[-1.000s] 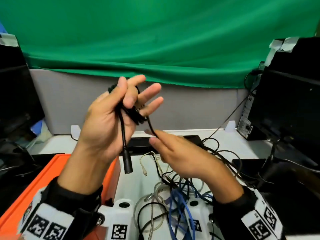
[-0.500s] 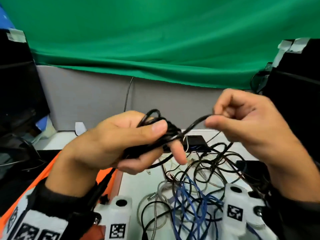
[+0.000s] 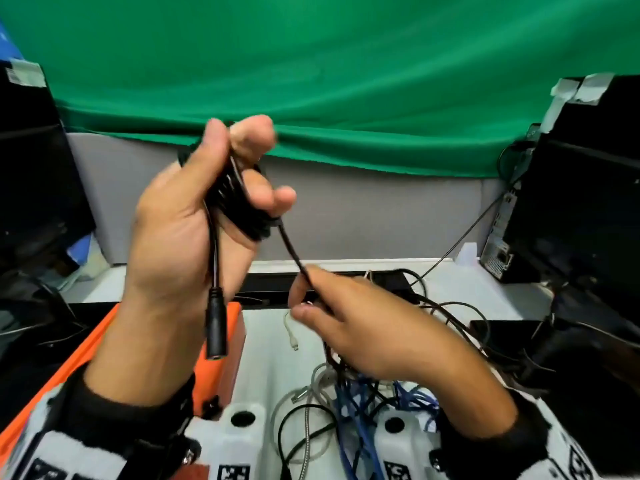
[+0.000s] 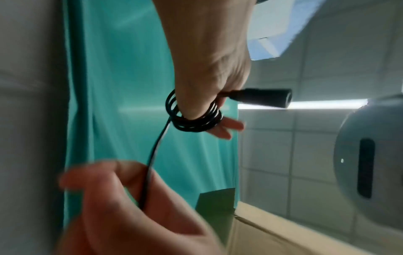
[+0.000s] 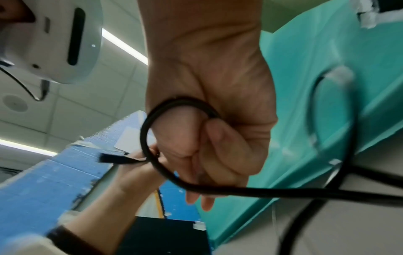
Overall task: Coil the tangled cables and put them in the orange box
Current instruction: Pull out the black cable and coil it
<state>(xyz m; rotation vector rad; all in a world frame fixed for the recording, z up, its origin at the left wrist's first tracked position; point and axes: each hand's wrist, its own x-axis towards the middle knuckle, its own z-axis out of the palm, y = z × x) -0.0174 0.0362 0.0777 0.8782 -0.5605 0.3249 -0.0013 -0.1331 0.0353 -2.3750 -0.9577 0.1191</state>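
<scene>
Coiling black cable (image 3: pixel 292 249), partly wound.
My left hand (image 3: pixel 194 230) grips several loops; my right hand (image 3: pixel 363 327) pinches the feed. Tangled pile (image 3: pixel 360 403) remains; orange box (image 3: pixel 228 368) contents unseen.

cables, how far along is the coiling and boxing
Done: several black cable loops wound round the left hand. In hand: the right hand pinches its free run, feeding another turn. Left: that coil isn't in the orange box yet, and a tangled pile lies on the desk.

No readable text; only square coded markers on wristbands (image 3: pixel 228 474).
</scene>
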